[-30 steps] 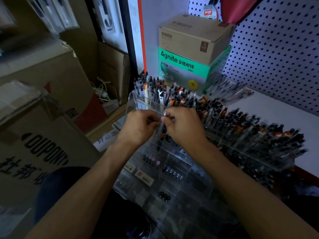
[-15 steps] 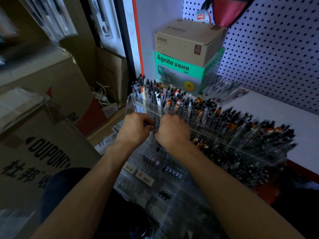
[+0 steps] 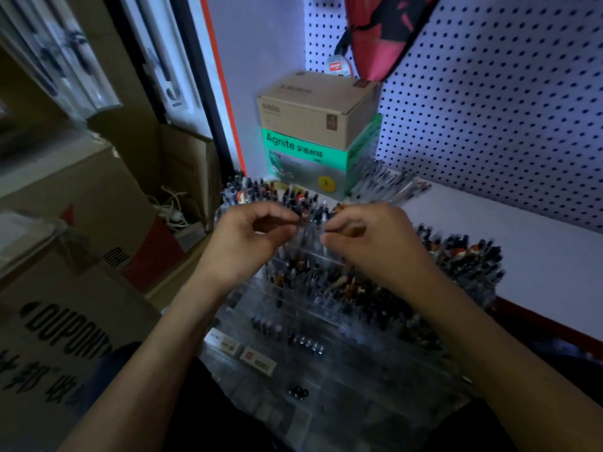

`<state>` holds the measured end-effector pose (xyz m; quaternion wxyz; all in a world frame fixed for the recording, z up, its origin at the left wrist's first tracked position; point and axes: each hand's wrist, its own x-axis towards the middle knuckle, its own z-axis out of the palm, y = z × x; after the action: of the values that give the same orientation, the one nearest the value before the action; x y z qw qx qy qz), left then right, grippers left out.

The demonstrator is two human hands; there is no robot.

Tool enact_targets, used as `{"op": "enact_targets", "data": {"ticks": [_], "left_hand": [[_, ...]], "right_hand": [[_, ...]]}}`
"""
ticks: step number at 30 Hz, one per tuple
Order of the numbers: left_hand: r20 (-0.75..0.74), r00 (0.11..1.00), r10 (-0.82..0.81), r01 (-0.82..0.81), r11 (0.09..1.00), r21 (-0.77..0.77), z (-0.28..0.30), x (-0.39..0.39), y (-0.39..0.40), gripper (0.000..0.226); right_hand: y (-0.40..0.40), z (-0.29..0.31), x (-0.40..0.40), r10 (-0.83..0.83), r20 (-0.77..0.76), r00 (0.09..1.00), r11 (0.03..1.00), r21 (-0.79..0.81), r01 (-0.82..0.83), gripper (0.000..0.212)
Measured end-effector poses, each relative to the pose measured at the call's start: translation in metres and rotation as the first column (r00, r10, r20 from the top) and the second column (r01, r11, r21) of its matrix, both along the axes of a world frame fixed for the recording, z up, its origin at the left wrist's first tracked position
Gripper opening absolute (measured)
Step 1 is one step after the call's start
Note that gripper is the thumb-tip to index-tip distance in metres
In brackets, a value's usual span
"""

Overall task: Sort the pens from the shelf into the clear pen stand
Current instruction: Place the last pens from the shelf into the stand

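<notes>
A tiered clear pen stand (image 3: 329, 360) fills the lower middle of the view, its back rows packed with upright pens (image 3: 456, 256). My left hand (image 3: 244, 246) hovers over the stand's back left rows, thumb and forefinger pinched together at a pen top. My right hand (image 3: 372, 246) is just to its right, fingers curled round a clear pen (image 3: 321, 223) that stands between the two hands. Motion blur hides the fingertips' exact grip. A loose heap of pens (image 3: 388, 187) lies on the white shelf (image 3: 528, 256) behind the stand.
A green Agnite box (image 3: 303, 158) with a brown carton (image 3: 313, 106) on top stands at the back against a white pegboard (image 3: 505, 109). A red bag (image 3: 385, 31) hangs above. Large cardboard boxes (image 3: 65, 321) crowd the left side. The stand's front tiers hold few pens.
Both hands have risen from the stand's middle rows to the back row and drawn slightly apart. The view has tilted upward.
</notes>
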<state>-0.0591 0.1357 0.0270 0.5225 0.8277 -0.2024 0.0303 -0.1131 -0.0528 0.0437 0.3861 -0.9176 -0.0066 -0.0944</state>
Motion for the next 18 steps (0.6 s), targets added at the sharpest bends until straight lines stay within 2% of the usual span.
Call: {"op": "enact_targets", "data": {"ticks": [3,6,13,16,18], "left_hand": [[0.016,0.994,-0.112,0.112,0.991,-0.068,0.023,0.003,-0.030,0.014],[-0.003,0.983,-0.184,0.184,0.982,-0.033,0.042,0.016,-0.062,0.011],[-0.080,0.968,-0.238,0.251,0.929,0.273,0.044,0.073,-0.137,0.005],[-0.083,0.957,-0.280,0.285,0.833,0.474,0.033,0.091,-0.172,0.001],[-0.092,0.946,-0.310,0.300,0.733,0.610,0.024,0.103,-0.197,0.005]], "right_hand": [[-0.031,0.019,-0.002,-0.045,0.055,0.997,0.996,0.075,0.041,0.008],[-0.063,0.032,0.003,-0.096,0.044,0.994,0.985,0.148,0.088,0.009],[-0.142,0.020,0.027,-0.239,-0.122,0.963,0.926,0.269,0.264,0.014],[-0.171,0.001,0.034,-0.309,-0.184,0.933,0.869,0.344,0.355,0.015],[-0.186,-0.014,0.039,-0.357,-0.206,0.911,0.849,0.336,0.409,0.013]]}}
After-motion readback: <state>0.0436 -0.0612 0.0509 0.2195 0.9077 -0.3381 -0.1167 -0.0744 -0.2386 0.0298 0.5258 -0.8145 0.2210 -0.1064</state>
